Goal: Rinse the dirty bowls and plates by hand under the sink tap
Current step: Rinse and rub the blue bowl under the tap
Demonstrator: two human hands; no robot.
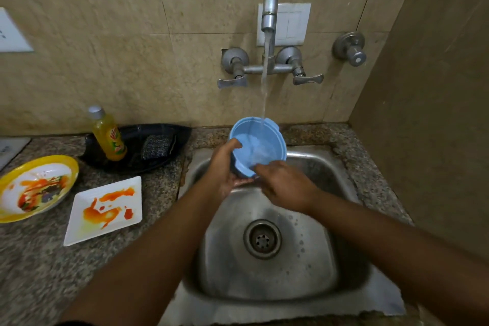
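A light blue plastic bowl (260,140) is held tilted over the steel sink (312,267), under running water from the wall tap (270,0). My left hand (225,167) grips the bowl's left rim and underside, thumb over the edge. My right hand (285,185) reaches its fingers over the near rim into the bowl. On the counter to the left lie a round yellow-rimmed plate (16,209) and a square white plate (87,230), both smeared with orange-red sauce.
A black tray (158,132) behind the plates holds a yellow dish-soap bottle (108,135) and a scrub pad (156,145). Two lever handles (308,78) flank the tap. A brown side wall rises right of the sink. The drain (262,239) is uncovered.
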